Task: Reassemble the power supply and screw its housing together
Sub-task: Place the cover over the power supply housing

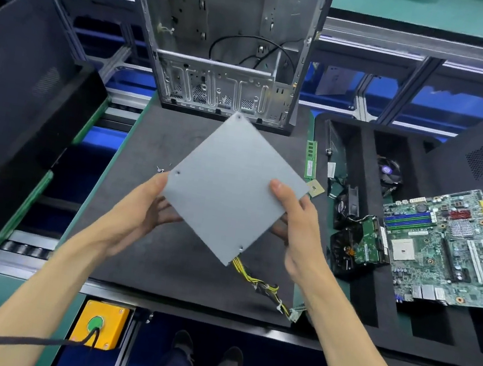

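Note:
I hold the grey power supply in the air above the black mat, its flat cover plate facing me and turned like a diamond. My left hand grips its lower left edge, fingers curled underneath. My right hand grips the right edge, thumb on top of the plate. A bundle of yellow and black cables hangs from the lower corner down to the mat. Screw holes show near the plate's corners. A small screw lies on the mat just left of the supply.
An open computer case stands at the back of the mat. On the right, a black foam tray holds a motherboard, a hard drive, fans, a RAM stick and a CPU. A yellow button box sits at the front.

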Tool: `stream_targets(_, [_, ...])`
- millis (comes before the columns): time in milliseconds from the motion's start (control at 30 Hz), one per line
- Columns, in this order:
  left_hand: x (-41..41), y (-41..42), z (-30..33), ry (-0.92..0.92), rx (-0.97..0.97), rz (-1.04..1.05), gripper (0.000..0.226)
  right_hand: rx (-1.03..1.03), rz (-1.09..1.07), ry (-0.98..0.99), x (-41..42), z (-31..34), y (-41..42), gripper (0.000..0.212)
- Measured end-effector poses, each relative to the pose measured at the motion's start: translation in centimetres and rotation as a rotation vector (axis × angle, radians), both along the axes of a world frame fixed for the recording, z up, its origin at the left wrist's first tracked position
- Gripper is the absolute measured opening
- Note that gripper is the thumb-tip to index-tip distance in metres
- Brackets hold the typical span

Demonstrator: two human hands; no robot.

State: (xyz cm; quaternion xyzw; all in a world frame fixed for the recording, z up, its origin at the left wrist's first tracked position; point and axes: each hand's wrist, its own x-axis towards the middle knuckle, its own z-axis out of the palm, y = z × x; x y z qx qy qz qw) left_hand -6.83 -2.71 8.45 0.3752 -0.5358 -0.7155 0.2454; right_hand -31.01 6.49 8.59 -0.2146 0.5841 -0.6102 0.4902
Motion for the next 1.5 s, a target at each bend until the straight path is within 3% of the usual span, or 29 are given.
stream_targets(67, [-0.2, 0.6, -0.5, 0.038, 0.067, 0.041, 0.069, 0.020, -0.032, -0.096, 0.3, 0.1, 0.1, 0.085])
stream_targets(200, [-1.3, 2.3, -1.2, -0.032, 0.106, 0.006, 0.102, 0.037, -0.081, -0.226, 1.7, -1.1, 0.6, 0.072])
stream_targets(300, [-1.5, 2.6, -1.4, -0.011, 0.076, 0.131, 0.092, 0.043, -0.088, -0.317, 3.0, -2.3, 1.5, 0.085])
stream_targets(467, [-1.0, 2.8, -1.4, -0.069, -0.011, 0.205, 0.085, -0.012, 0.014, -0.462, 3.6, -3.9, 2.6, 0.077])
stream_targets(567, [-0.2, 1.8, -0.8, -0.118, -0.082, 0.197, 0.083, 0.042, 0.095, -0.391, 3.3, -4.4, 3.1, 0.059])
stream_targets(767, [1.4, -0.6, 0.1, -0.228, -0.087, 0.171, 0.047, 0.085, 0.218, -0.134, 1.7, -3.3, 2.9, 0.071])
stream_targets(900, [2.0, -0.2, -0.7, -0.267, -0.041, 0.088, 0.044, 0.070, 0.323, -0.057, 1.1, -2.7, 2.1, 0.068])
stream_targets(1167, [1.6, 1.8, -3.9, -0.256, 0.069, 0.086, 0.040, 0.046, 0.206, 0.015, 2.4, -4.8, 2.5, 0.059])
stream_targets(1300, [0.9, 2.0, -4.6, -0.239, 0.152, 0.155, 0.039, 0.066, 0.192, 0.055, 2.6, -6.2, 2.3, 0.064])
stream_targets(1500, [0.2, 2.5, -5.6, -0.253, 0.191, 0.114, 0.043, 0.139, 0.224, 0.112, 2.1, -7.9, 2.2, 0.052])
